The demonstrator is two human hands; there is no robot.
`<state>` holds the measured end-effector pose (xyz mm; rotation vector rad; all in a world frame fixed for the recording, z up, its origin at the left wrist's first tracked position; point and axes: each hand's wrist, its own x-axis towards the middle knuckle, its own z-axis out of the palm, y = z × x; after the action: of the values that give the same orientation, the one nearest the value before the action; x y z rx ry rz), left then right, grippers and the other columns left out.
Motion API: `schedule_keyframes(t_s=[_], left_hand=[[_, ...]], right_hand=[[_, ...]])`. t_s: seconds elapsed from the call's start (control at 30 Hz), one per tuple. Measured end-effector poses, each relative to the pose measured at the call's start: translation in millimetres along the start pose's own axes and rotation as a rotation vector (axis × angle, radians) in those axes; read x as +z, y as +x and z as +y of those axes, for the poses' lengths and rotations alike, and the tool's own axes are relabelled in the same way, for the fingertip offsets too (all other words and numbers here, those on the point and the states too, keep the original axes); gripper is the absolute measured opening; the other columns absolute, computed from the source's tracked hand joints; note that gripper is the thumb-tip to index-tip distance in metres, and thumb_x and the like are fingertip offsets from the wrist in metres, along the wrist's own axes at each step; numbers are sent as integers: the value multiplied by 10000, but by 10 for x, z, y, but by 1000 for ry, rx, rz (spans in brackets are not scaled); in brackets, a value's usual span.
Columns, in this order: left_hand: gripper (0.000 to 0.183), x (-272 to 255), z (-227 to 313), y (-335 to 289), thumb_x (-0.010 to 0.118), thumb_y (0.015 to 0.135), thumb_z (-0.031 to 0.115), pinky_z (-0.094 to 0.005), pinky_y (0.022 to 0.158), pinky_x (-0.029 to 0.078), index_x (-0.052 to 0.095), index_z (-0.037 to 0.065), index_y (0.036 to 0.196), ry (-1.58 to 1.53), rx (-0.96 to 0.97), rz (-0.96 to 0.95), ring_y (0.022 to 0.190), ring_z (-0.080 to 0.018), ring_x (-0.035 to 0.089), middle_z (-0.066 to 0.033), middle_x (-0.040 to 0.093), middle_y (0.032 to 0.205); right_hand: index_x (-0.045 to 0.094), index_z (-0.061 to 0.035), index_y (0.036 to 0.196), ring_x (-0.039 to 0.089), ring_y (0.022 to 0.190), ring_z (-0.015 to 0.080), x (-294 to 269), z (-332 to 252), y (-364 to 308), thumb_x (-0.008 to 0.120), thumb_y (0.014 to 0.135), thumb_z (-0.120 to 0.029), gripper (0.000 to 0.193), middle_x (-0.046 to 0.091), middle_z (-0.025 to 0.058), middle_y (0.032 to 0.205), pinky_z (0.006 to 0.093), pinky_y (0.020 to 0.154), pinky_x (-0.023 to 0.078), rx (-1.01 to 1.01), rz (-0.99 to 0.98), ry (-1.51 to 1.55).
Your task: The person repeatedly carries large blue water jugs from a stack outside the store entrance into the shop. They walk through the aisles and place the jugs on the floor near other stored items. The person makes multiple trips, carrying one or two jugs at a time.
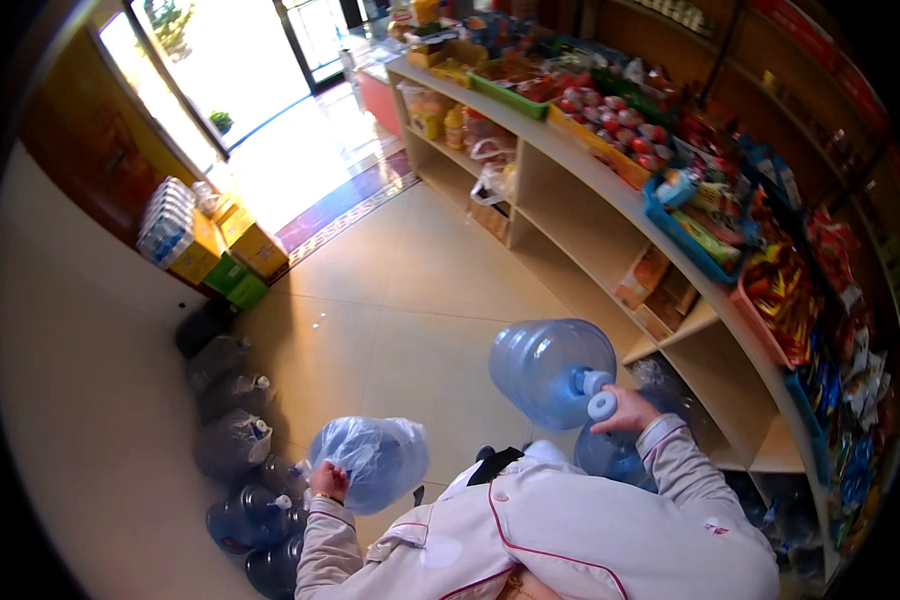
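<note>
At the lower left of the frame, our left hand (330,482) is holding a plastic-wrapped jug (378,465), its fingers curling in; whether they are gripping neck or wrapping, we cannot tell. Right of centre, our right hand (630,408) is closing its fingers at the white-capped neck of a lower blue jug (610,458), while an upper blue jug (545,365) is tilting with its cap just beside them. Other jugs (235,445) are lining the left wall; snacks (705,215) are filling the upper-right shelf (570,225).
</note>
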<state>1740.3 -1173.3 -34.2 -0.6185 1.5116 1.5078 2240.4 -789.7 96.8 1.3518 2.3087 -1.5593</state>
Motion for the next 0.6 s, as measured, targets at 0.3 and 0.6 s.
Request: schedule_keyframes(t_s=[0.3,0.6], left_hand=[[205,816,974,178,446,818,176,-298,480,408,458,137,617,-451,-10,-59,503,-134,484,17,471,537],[194,1724,2534,126,477,805,188,-297,542,407,449,123,624,-668,163,-126,560,-121,476,26,438,570]], right_hand=[[584,-15,1014,615,898,233,-135,-1610,2337,835,538,-250,587,638,120,931,333,804,475,-315,-310,-45],[586,-11,990,632,849,253,-270,-3207,4483,834,536,-252,571,650,130,907,338,765,490,-535,-516,-93]])
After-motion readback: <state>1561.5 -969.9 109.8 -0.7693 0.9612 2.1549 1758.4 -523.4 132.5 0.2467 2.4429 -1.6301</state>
